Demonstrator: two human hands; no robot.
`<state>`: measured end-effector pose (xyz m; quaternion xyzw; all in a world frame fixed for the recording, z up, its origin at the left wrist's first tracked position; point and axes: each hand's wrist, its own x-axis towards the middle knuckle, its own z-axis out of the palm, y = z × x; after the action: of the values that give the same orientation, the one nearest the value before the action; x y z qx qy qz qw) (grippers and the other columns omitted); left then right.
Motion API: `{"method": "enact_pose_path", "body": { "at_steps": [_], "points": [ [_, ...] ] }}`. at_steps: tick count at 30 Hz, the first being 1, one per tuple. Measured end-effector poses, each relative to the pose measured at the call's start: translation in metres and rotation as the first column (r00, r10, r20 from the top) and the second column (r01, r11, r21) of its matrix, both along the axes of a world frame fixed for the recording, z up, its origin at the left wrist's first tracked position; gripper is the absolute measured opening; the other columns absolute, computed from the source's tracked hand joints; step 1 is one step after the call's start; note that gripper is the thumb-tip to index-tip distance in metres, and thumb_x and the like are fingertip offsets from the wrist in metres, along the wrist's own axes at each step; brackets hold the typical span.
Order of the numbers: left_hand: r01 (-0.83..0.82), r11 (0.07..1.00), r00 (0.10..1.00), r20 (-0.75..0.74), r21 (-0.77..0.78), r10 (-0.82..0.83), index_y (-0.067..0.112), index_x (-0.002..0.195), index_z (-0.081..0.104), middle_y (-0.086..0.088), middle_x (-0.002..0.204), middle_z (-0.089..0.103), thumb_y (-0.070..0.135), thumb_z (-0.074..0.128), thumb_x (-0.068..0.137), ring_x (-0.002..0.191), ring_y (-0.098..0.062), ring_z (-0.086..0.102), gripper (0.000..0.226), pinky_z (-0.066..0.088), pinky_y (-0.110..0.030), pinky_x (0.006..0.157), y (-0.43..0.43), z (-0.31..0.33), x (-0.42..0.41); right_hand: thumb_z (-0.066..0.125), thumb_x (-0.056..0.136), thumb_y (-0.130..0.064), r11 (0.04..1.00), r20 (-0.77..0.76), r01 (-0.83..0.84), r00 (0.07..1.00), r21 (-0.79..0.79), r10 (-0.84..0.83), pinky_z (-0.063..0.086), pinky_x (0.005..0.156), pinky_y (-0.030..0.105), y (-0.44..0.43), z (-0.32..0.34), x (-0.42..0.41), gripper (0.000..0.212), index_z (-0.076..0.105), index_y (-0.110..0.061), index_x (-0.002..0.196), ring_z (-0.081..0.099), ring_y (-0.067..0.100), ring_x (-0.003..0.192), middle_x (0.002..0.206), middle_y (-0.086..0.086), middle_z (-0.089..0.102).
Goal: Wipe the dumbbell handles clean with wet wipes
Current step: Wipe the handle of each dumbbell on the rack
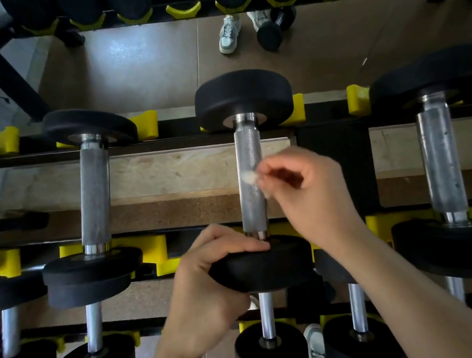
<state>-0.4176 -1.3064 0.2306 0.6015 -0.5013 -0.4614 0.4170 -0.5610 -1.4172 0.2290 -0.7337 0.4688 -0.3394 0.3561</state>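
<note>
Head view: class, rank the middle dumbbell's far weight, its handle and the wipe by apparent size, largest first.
1. far weight
2. handle
3. wipe, a small scrap pinched in the right hand

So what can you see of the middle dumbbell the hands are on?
The middle dumbbell has two round black ends and a silver, bumpy metal handle. It points away, and its far end sits in a yellow cradle. The left hand grips its near end. The right hand pinches a small white wipe against the handle.

A small white wet wipe (249,177) touches the knurled steel handle (247,149) of the racked black dumbbell (242,98).
</note>
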Motion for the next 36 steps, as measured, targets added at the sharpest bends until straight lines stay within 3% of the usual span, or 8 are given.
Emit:
{"method": "enact_pose_path", "body": {
  "at_steps": [4,8,15,18,21,27,30,36],
  "points": [
    [0.235,0.965,0.972,-0.027,0.118,-0.233,0.037,0.102,0.067,0.011,0.111,0.054,0.019,0.063,0.065,0.112,-0.017,0.052,0.041,0.038,-0.013,0.086,0.000,0.019,0.005,0.068,0.083,-0.018,0.999,-0.016,-0.010,1.000,-0.037,0.010,0.050,0.071,0.016,0.005,0.001,-0.003,0.008,0.072,-0.014,0.089,0.061,0.003,0.077,0.084,-0.007,0.066],
    [0.032,0.982,0.975,0.208,0.187,-0.071,0.042,0.088,0.063,0.022,0.101,0.051,0.063,0.061,0.070,0.104,-0.002,0.051,0.028,0.040,-0.013,0.080,-0.008,0.022,-0.017,0.067,0.085,-0.014,0.987,-0.016,0.105,0.994,-0.121,-0.107,0.047,0.071,0.013,-0.017,0.003,0.004,0.008,0.071,-0.014,0.092,0.059,0.003,0.077,0.087,-0.005,0.065],
    [-0.166,0.980,0.955,0.266,0.112,0.131,0.038,0.082,0.059,0.018,0.093,0.056,0.065,0.062,0.062,0.091,-0.004,0.056,0.034,0.041,-0.016,0.073,-0.006,0.018,-0.028,0.061,0.087,0.003,0.946,0.142,-0.090,0.989,0.311,0.047,0.053,0.066,0.020,0.010,0.017,-0.022,0.023,0.066,-0.018,0.082,0.064,0.007,0.074,0.080,-0.004,0.064],
    [-0.163,0.979,0.963,0.234,0.124,0.131,0.038,0.084,0.061,0.017,0.094,0.058,0.067,0.071,0.064,0.092,-0.004,0.057,0.036,0.044,-0.018,0.075,-0.006,0.020,-0.028,0.044,0.091,0.011,0.690,0.575,-0.230,0.753,0.686,-0.320,0.050,0.058,0.021,-0.002,0.021,-0.015,0.029,0.063,-0.008,0.078,0.060,0.018,0.065,0.076,0.007,0.064],
    [-0.134,0.978,0.978,0.179,0.162,0.105,0.040,0.087,0.063,0.017,0.096,0.058,0.062,0.066,0.067,0.093,-0.003,0.057,0.030,0.046,-0.014,0.074,-0.008,0.022,-0.027,0.038,0.084,0.008,0.528,0.621,-0.352,0.586,0.773,-0.520,0.052,0.056,0.023,-0.002,0.015,-0.013,0.025,0.057,-0.003,0.073,0.060,0.021,0.062,0.069,0.011,0.062],
    [-0.131,0.982,0.963,0.253,0.133,0.094,0.037,0.085,0.065,0.017,0.097,0.057,0.064,0.065,0.070,0.094,-0.004,0.058,0.030,0.046,-0.014,0.074,-0.006,0.019,-0.029,0.077,0.077,-0.027,0.902,0.163,0.059,0.977,0.427,-0.140,0.056,0.070,0.023,0.009,0.005,-0.017,0.011,0.070,-0.019,0.079,0.066,0.009,0.074,0.075,-0.004,0.068],
    [-0.116,0.987,0.947,0.311,0.114,0.076,0.040,0.088,0.065,0.019,0.098,0.056,0.064,0.055,0.072,0.097,-0.004,0.056,0.031,0.046,-0.017,0.075,-0.004,0.019,-0.031,0.077,0.079,-0.022,0.972,0.048,0.041,0.997,0.231,-0.054,0.055,0.071,0.023,0.017,0.001,-0.022,0.011,0.070,-0.024,0.087,0.065,0.005,0.079,0.080,-0.013,0.067],
    [-0.117,0.991,0.921,0.380,0.066,0.083,0.045,0.088,0.066,0.024,0.099,0.051,0.056,0.047,0.074,0.102,-0.003,0.053,0.026,0.044,-0.017,0.080,-0.009,0.023,-0.040,0.077,0.077,-0.019,0.942,0.101,-0.021,0.995,0.334,-0.013,0.056,0.070,0.025,0.025,0.002,-0.028,0.006,0.074,-0.020,0.083,0.067,0.005,0.075,0.076,-0.009,0.070]
  ]
}}
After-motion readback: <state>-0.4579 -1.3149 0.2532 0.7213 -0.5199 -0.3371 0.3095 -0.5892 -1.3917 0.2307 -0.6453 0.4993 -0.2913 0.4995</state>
